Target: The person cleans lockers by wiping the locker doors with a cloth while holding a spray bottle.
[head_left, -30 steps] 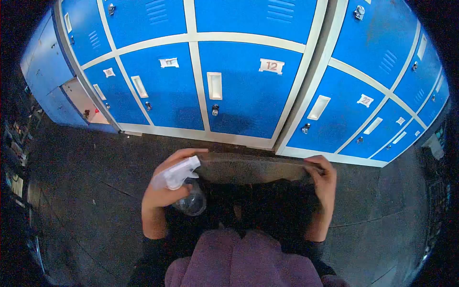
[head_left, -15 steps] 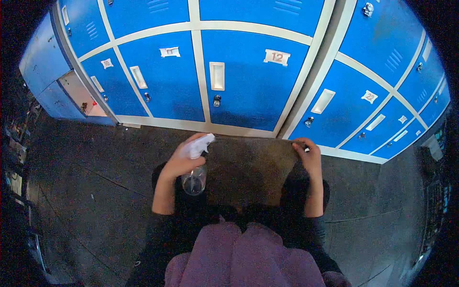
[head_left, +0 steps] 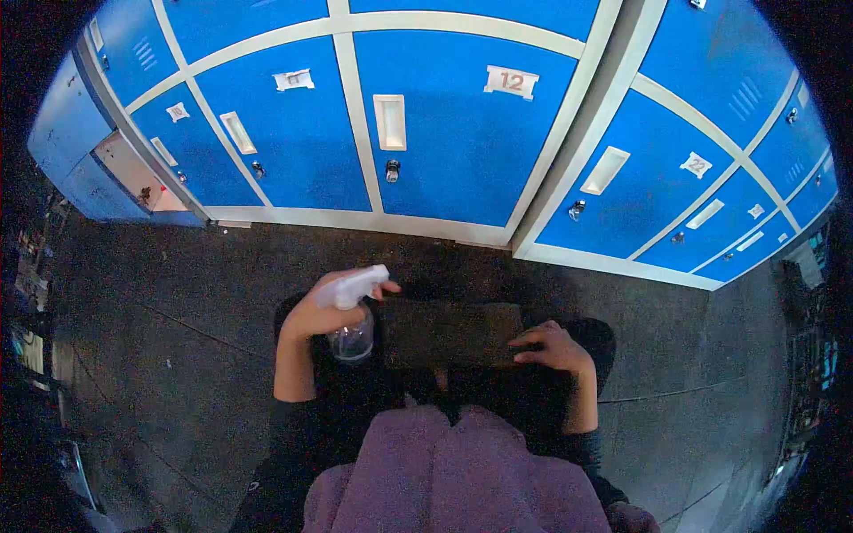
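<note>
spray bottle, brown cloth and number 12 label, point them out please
Spray bottle (head_left: 354,343), head view: its clear body
Brown cloth (head_left: 453,334), head view: its middle
Number 12 label (head_left: 512,83), head view: its printed face

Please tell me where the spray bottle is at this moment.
In the head view, the spray bottle is in the person's left hand, left of the brown cloth and below the blue lockers.
</note>
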